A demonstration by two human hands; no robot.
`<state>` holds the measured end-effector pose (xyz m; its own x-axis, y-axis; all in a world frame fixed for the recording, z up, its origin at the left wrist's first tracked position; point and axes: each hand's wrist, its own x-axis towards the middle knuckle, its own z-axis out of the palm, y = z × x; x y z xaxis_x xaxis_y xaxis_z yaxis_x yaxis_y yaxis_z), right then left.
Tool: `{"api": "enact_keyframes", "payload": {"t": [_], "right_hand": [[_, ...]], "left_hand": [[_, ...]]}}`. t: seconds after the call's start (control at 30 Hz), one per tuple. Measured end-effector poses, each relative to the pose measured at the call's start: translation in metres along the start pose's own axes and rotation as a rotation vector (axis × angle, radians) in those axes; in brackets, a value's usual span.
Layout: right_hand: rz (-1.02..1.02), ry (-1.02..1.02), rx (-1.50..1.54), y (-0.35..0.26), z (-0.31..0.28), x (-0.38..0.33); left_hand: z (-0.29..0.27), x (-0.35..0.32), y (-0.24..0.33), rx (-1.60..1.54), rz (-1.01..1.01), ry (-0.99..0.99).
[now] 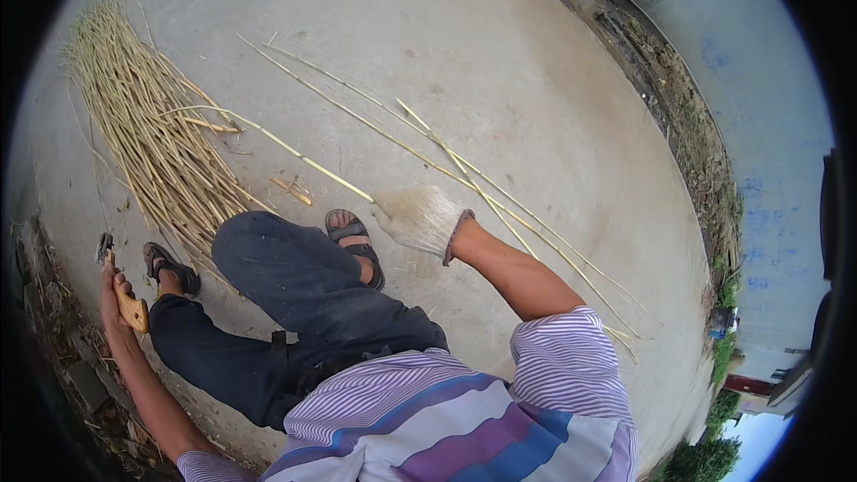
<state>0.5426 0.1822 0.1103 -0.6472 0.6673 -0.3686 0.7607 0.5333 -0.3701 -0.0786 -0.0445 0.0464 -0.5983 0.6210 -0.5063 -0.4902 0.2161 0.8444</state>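
Observation:
My right hand [418, 218], in a pale knitted work glove, is closed on one end of a long, thin green-yellow stick [308, 161]. The stick reaches up and left, and its thin end passes over a large bundle of similar sticks [147, 116] on the ground. Off to the left, my bare left hand [111, 299] grips a tool with a curved wooden handle [134, 311]. A small metal part [104, 245] shows at the tool's upper end, too small to tell its kind.
Several loose sticks [446, 163] lie crossed on the concrete ground [553, 62], beyond my right hand and beside it. My sandalled feet [355, 245] are between the bundle and that hand. Broken bits [293, 190] lie nearby. A wall [768, 125] edged with debris runs along the right.

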Motion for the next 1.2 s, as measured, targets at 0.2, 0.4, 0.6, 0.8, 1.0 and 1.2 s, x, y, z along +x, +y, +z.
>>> {"api": "enact_keyframes", "payload": {"t": [0.2, 0.4, 0.6, 0.8, 1.0, 1.2], "right_hand": [[-0.05, 0.163, 0.026, 0.025, 0.053, 0.083], [-0.038, 0.002, -0.107, 0.027, 0.063, 0.137], [0.193, 0.175, -0.003, 0.088, 0.086, 0.135], [0.64, 0.157, -0.074, 0.144, 0.079, 0.138], [0.691, -0.102, -0.401, 0.139, 0.054, 0.147], [0.574, -0.079, -0.105, 0.092, 0.094, 0.226]], "left_hand": [[0.09, -0.016, -0.017, 0.09, -0.05, -0.09], [0.131, -0.033, -0.023, 0.026, -0.084, -0.149], [0.156, -0.03, -0.032, 0.166, -0.089, -0.08], [0.16, -0.031, -0.031, 0.098, -0.1, -0.076], [0.133, -0.032, -0.024, -0.012, -0.059, -0.025], [0.104, -0.03, -0.032, -0.124, -0.053, 0.064]]}}
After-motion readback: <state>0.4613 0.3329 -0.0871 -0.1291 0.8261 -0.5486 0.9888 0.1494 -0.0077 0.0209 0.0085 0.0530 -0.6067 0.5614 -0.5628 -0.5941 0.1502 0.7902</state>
